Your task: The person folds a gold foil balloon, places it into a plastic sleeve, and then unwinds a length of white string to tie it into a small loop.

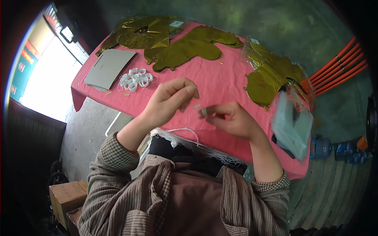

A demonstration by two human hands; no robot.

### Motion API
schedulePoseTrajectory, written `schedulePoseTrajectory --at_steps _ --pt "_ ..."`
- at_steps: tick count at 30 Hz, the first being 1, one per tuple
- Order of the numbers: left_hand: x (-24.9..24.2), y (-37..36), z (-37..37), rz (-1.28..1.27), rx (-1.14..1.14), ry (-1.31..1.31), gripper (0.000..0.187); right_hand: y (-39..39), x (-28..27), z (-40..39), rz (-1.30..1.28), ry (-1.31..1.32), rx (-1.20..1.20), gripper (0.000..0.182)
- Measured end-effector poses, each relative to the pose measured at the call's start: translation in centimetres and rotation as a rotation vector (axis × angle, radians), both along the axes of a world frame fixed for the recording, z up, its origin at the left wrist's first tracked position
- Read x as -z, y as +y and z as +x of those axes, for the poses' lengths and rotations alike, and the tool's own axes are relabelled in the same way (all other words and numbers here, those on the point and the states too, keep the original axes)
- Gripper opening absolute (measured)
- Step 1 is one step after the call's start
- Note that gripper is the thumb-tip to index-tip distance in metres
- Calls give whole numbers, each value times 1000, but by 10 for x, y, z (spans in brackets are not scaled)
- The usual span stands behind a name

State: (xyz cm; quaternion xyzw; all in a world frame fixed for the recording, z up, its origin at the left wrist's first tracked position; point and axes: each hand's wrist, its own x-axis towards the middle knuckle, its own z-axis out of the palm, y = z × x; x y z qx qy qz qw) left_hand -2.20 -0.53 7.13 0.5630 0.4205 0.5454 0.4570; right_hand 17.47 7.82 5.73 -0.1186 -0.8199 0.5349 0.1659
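Above the pink-covered table, my left hand (pixel 171 98) is closed, its thumb pressed against curled fingers; whatever they hold is hidden. To its right, my right hand (pixel 233 121) pinches a small pale piece (pixel 203 112) at its fingertips, slightly blurred. A small greyish strip (pixel 197 106) shows between the two hands. Just beyond my left hand lie several small coils of white string (pixel 136 78). Flat gold foil balloons (pixel 185 49) are stacked farther back. White cord (pixel 185 129) trails along the near table edge by my lap.
Grey cardboard sheets (pixel 110 67) lie at the left of the pink cloth (pixel 228 84). More gold foil balloons (pixel 271 80) and clear plastic bags (pixel 289 122) are at the right. Orange poles (pixel 336 67), blue water bottles (pixel 321 148) and a cardboard box (pixel 69 196) surround the table.
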Motion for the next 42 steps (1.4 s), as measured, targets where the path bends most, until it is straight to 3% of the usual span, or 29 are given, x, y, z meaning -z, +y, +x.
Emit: schedulePoseTrajectory --at_steps 1,3,4,6,11,13,17,19,24,25,27,30,35,37,39,42 --pt "5 0 1 -3 -6 -1 25 -2 1 4 -3 -1 -6 35" --pt "11 2 6 -202 -73 115 23 -13 -21 3 -365 254 -40 34" --pt "15 1 7 -205 27 151 21 -11 -21 -1 -366 257 -40 34" --pt "13 -3 10 -163 29 163 21 -5 -17 -7 -92 210 239 35" --pt "11 3 3 -38 -77 279 18 -8 -10 -5 -70 -40 106 31" --pt "18 3 5 -61 -39 271 17 -7 -5 -8 -374 61 114 21" --pt "16 2 8 -201 42 195 19 -1 9 -10 -537 189 49 13" --pt "19 1 7 -180 86 250 18 3 17 -11 -788 333 24 11" --pt "17 4 -5 -125 168 428 17 9 27 -8 -958 443 8 14" --pt "21 6 -6 -112 35 339 17 10 28 -8 -993 457 -4 14" --pt "21 7 -4 -90 -128 176 20 8 28 -9 -978 448 23 14" --pt "15 6 5 -57 -52 -25 27 3 27 -10 -961 405 91 14" --pt "16 12 9 -122 43 14 34 1 28 -13 -821 326 133 13" --pt "22 14 9 -162 82 24 35 -1 26 -15 -459 216 216 15" --pt "30 16 8 -59 131 74 34 -2 25 -13 -448 190 218 17" --pt "30 14 6 -142 157 -45 30 -2 25 -11 -455 165 177 20"
